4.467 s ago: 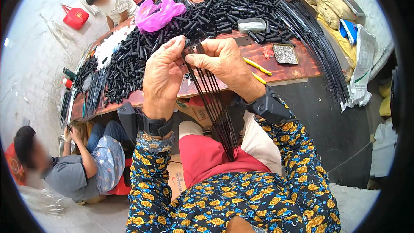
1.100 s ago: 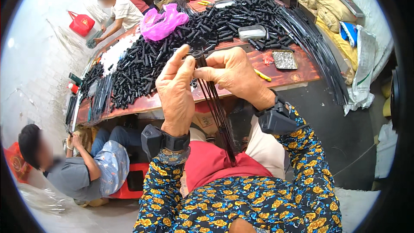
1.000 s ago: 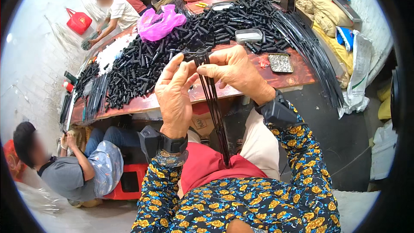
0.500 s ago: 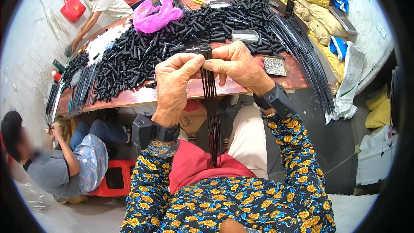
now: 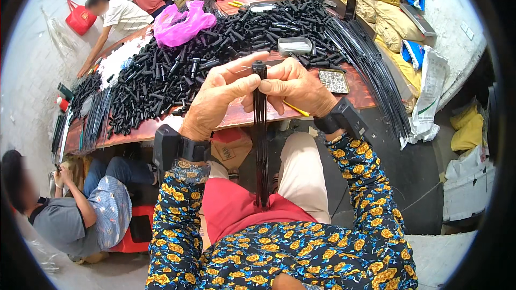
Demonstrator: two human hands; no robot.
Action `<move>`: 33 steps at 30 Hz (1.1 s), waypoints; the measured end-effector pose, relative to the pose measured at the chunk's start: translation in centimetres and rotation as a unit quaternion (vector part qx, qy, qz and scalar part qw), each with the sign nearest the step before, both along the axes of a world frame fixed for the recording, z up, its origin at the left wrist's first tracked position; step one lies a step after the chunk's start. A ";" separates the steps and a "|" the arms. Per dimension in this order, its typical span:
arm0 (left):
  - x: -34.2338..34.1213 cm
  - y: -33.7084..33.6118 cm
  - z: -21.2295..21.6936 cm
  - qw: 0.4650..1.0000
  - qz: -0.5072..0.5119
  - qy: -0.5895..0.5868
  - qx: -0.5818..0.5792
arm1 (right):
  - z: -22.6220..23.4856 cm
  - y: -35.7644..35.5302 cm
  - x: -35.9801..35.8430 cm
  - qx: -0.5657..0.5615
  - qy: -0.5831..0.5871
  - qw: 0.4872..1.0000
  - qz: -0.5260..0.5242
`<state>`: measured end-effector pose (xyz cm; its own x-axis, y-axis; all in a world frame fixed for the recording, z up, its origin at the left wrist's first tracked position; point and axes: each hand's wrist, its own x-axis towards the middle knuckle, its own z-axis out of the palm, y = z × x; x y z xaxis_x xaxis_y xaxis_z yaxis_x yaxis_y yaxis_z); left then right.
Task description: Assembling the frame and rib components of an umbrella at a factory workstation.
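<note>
Upright before me stands an umbrella frame [image 5: 261, 145], a bundle of thin black ribs gathered under a black hub [image 5: 259, 67]. Its lower end rests over the red cloth [image 5: 236, 201] on my lap. My right hand [image 5: 301, 88] pinches the frame just below the hub with thumb and curled fingers. From the other side, my left hand [image 5: 217, 94] presses its thumb to the ribs, its index finger stretched out behind the hub and other fingers partly hidden behind the bundle. A thin wire end shows beside the hub, near the left fingers.
A large heap of short black tubular parts [image 5: 177, 75] covers the wooden table [image 5: 360, 83], with a pink plastic bag [image 5: 185, 24], a clear tray [image 5: 294, 46], a tray of small metal pieces [image 5: 333, 81] and long black ribs [image 5: 371, 70]. A co-worker [image 5: 64, 220] sits at left.
My left index finger has straightened from its pinch by the hub, and the left hand has opened up somewhat. The frame stays upright between my hands. The view has shifted slightly.
</note>
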<state>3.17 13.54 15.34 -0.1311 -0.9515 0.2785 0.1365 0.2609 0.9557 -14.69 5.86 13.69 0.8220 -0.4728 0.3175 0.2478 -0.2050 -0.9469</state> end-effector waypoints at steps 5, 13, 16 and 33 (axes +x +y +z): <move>1.5 -1.2 -0.8 0.993 -0.108 0.050 0.009 | -0.5 0.7 0.9 0.063 -0.038 0.997 0.021; 0.3 0.2 2.0 0.985 0.101 0.109 -0.084 | -1.4 3.7 1.8 0.058 0.072 0.996 -0.005; -0.4 0.6 2.2 0.981 0.139 0.096 -0.100 | -3.0 4.1 3.1 0.016 0.000 0.998 -0.060; 0.7 5.0 -9.7 0.975 -0.150 0.166 -0.010 | -11.1 6.3 2.0 -0.083 0.178 0.974 0.111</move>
<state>3.85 18.56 5.64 -0.3021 -0.8780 0.3712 0.5109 0.1796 0.8407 -12.64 12.17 2.55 0.9699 -0.2379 0.0514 -0.0341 -0.3418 -0.9392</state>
